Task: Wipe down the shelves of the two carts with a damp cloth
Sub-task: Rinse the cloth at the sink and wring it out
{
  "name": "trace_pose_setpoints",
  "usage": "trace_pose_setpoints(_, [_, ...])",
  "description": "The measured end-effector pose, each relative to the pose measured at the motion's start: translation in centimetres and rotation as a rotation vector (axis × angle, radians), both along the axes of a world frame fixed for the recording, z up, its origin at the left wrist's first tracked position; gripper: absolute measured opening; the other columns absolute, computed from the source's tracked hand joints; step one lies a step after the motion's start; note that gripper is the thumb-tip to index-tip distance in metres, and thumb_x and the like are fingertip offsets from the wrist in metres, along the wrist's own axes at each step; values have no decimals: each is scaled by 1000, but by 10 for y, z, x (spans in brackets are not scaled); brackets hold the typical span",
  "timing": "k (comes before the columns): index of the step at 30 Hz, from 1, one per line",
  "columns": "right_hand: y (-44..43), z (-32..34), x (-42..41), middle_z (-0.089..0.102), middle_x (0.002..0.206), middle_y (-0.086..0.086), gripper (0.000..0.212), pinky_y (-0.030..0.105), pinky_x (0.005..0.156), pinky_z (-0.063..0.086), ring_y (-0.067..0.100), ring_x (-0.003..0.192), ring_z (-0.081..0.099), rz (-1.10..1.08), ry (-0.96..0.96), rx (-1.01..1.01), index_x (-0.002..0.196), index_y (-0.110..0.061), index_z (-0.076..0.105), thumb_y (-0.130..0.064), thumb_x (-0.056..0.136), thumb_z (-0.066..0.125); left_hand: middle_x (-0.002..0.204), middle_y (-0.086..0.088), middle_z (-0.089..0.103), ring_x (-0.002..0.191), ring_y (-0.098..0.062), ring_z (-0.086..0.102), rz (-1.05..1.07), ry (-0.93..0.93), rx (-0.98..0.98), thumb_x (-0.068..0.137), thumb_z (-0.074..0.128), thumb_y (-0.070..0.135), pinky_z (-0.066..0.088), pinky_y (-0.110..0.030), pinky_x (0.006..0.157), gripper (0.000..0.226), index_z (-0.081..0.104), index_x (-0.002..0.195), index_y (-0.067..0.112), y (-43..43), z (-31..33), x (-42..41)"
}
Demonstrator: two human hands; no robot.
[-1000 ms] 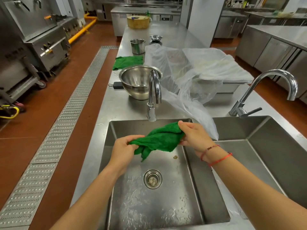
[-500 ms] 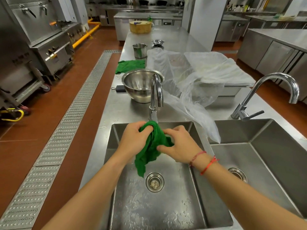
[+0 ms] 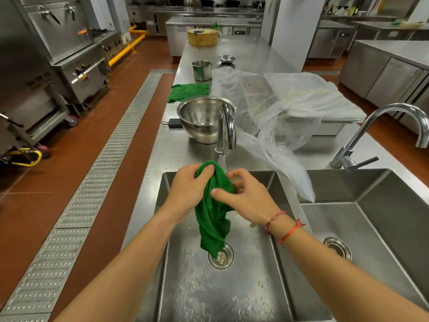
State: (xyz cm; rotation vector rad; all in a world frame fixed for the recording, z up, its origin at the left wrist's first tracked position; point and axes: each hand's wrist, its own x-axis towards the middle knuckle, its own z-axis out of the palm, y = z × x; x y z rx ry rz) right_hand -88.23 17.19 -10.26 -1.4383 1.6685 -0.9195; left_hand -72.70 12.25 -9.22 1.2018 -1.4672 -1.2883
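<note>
The soft green cloth (image 3: 213, 205) hangs over the left shiny metal sink (image 3: 255, 287), just under the bent silver tap (image 3: 226, 126). The left hand (image 3: 188, 189) has its grip wrapped around the top of the cloth. The right hand (image 3: 248, 201) pinches the cloth's middle with its thumb and fingers. I think the cloth is being squeezed out so it is damp, not dripping.

Some things could go wrong. The cloth's bottom end hangs right over the round drain (image 3: 221, 256), which has little bits in it. I cannot tell if they touch. If the cloth dips in, it gets dirty and smears the cart shelves. If the squeeze is too weak, water drips on the red floor (image 3: 69, 182) and feet may slip. If the squeeze is too hard, the cloth may be too dry to clean well.
</note>
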Motion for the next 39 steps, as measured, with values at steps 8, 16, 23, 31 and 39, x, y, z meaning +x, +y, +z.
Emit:
trace_pose_setpoints(8, [1,2,-1,75,85,-7,24,34,86,55,14,86,70,13,291,1,102,-29,76,-28,81,65,83,-29,69,70,-30,64,1,120,107,97,60,25,56,-56,72,32,69,82,-2,3,4,3])
trace_pose_setpoints(16, [-9,-2,-4,71,88,1,8,39,84,53,26,91,67,-192,119,3,90,-27,62,-23,93,56,87,-14,76,85,-27,73,6,77,117,96,62,32,59,-39,78,30,76,89,6,1,4,19])
trace_pose_setpoints(23, [-19,20,-21,65,81,9,22,56,74,59,35,80,69,-244,-45,30,83,-27,57,-12,98,51,68,-14,69,60,-19,63,-7,-232,-73,86,76,31,50,-35,60,28,70,70,8,-7,-1,46])
trace_pose_setpoints(31, [-20,40,-10,68,88,15,24,50,74,60,28,78,66,-203,-316,120,92,-8,65,-19,103,47,84,-11,77,80,-28,75,-134,-144,78,74,84,17,62,-40,75,23,76,92,7,-5,9,52])
trace_pose_setpoints(39, [-8,34,-12,75,96,20,42,50,94,56,32,90,73,202,-153,349,95,4,74,-35,81,78,72,-6,72,63,-12,65,5,-283,-87,84,76,17,52,-28,59,9,73,77,14,-10,-9,41])
